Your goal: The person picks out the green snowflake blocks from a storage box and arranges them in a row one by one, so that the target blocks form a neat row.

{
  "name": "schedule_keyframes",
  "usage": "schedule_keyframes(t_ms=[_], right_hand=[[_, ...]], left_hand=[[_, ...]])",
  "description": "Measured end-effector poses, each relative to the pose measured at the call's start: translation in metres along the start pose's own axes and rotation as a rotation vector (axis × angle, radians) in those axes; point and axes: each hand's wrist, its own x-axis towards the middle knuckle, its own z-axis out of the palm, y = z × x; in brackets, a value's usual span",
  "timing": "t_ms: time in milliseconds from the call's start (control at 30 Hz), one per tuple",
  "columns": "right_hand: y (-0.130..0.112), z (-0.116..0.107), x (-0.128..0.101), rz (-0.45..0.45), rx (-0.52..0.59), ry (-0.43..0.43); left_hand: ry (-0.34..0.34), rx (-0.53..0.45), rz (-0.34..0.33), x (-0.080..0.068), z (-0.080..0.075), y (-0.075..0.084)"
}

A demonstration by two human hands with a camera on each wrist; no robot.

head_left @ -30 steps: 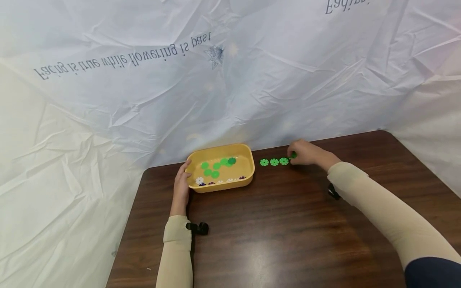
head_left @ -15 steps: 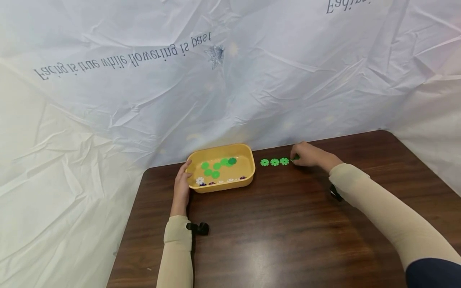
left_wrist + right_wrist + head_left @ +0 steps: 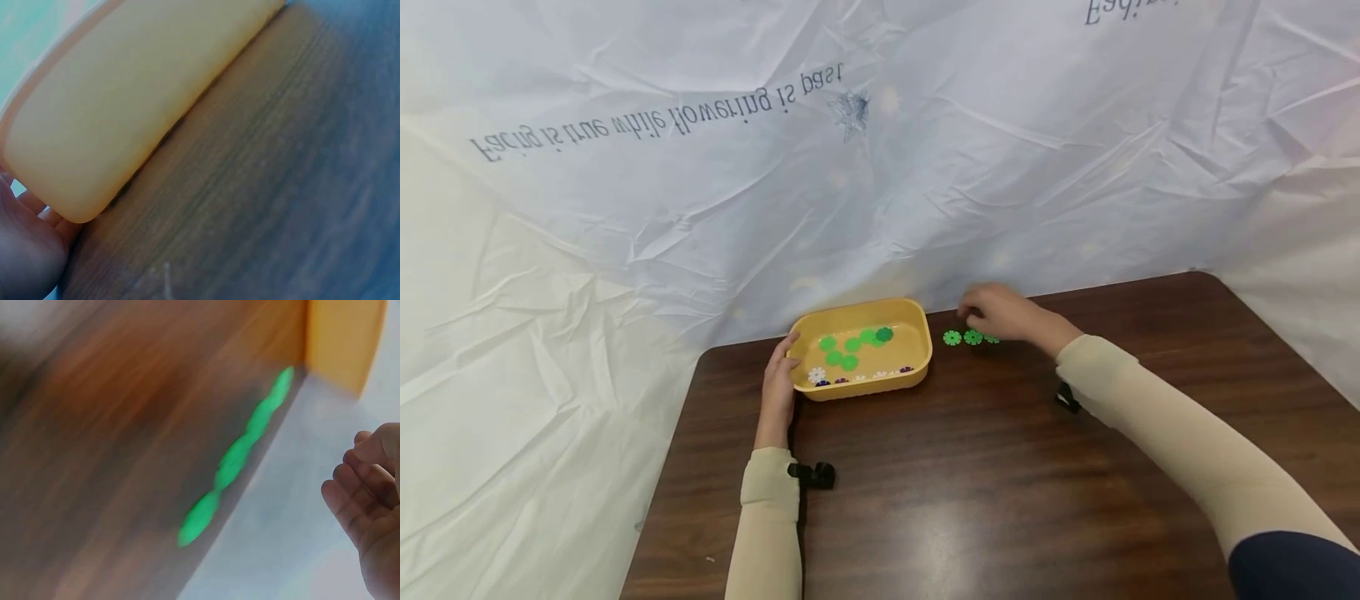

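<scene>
My left hand point(image 3: 777, 390) grips the left end of a yellow plastic tray point(image 3: 867, 388); in the left wrist view its fingers point(image 3: 47, 215) lie against the tray's end wall. Inside the tray are several green snowflake discs point(image 3: 852, 344), with white discs point(image 3: 816, 375) and dark purple ones along the near side. To the tray's right, a row of green snowflake discs point(image 3: 232, 464) lies flat on the table. Above that row is my right hand point(image 3: 1003, 312), its fingers loosely bent and nothing between them. In the head view it covers the row's right end.
The brown wooden table point(image 3: 925, 483) ends at the back against a white printed cloth point(image 3: 880, 217), close behind the tray and the row. A dark camera point(image 3: 812, 476) is strapped to my left wrist, another point(image 3: 1067, 397) to my right.
My right hand set a green disc down at the row's right end, let go, and moved left and up over the row. The left hand and tray stay in place.
</scene>
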Motion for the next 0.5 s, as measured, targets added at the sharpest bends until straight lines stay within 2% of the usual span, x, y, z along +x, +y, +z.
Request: schedule_keyframes(t_ms=[267, 367, 500], right_hand=[[-0.053, 0.019, 0.048, -0.099, 0.052, -0.030], [-0.069, 0.031, 0.063, -0.135, 0.079, -0.068], [-0.086, 0.047, 0.082, -0.125, 0.098, -0.141]], left_hand=[[0.004, 0.030, -0.005, -0.001, -0.001, 0.001], [0.010, 0.033, -0.006, -0.001, -0.001, 0.001], [0.016, 0.028, 0.001, 0.000, 0.000, 0.001]])
